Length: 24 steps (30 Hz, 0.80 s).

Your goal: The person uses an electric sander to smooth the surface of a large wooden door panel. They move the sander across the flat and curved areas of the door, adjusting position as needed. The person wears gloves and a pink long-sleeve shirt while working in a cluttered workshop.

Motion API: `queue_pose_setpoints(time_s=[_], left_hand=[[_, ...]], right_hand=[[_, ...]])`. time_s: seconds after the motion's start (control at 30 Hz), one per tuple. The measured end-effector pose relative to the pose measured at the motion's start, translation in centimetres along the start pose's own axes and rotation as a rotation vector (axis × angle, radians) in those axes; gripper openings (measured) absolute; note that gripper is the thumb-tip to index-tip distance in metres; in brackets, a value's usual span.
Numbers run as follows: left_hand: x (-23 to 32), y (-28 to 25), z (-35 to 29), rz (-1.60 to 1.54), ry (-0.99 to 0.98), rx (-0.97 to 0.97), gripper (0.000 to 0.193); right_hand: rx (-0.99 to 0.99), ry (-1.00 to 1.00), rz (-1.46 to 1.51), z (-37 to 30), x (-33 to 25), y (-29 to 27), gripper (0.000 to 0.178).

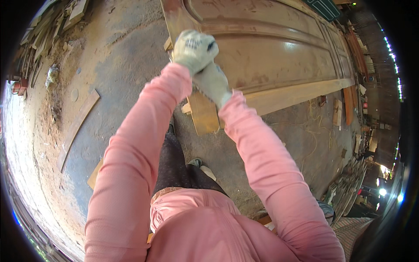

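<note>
Both of my hands wear whitish work gloves and meet at the near left corner of a large brown wooden door (270, 54) with moulded panels. My left hand (194, 47) is closed in a fist, with dark print on the back of its glove. Anything it holds is hidden. Just below and against it is my right hand (213, 83), its fingers covered by the left hand. Under my wrists, a light wooden board end (203, 114) sticks out below the door. Pale dust and darker smudges mark the door's surface.
A thin curved-looking wooden strip (79, 126) lies on the floor at left. Stacked scrap planks (56, 30) fill the far left. Yellow cord (316, 118) trails over the floor at right, near wood pieces (348, 105). A dark green slatted thing (324, 8) stands beyond the door.
</note>
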<state>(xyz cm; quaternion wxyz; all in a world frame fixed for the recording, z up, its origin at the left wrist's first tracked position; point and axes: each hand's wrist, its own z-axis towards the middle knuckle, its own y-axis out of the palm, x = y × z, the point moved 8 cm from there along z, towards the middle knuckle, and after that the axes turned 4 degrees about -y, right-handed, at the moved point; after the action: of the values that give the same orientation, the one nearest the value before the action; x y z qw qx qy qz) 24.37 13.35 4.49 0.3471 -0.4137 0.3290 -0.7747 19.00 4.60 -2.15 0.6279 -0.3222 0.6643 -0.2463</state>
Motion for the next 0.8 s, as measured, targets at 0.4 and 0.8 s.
queue_pose_setpoints(time_s=[0.4, 0.8], left_hand=[[10.2, -1.1, -8.9, -0.321, 0.079, -0.032, 0.013], [-8.3, 4.0, 10.1, -0.077, 0.060, 0.083, 0.023]], right_hand=[[-0.174, -0.046, -0.202, -13.9, 5.3, -1.3, 0.055], [-0.003, -0.066, -0.041, 14.2, 1.1, 0.8, 0.053]])
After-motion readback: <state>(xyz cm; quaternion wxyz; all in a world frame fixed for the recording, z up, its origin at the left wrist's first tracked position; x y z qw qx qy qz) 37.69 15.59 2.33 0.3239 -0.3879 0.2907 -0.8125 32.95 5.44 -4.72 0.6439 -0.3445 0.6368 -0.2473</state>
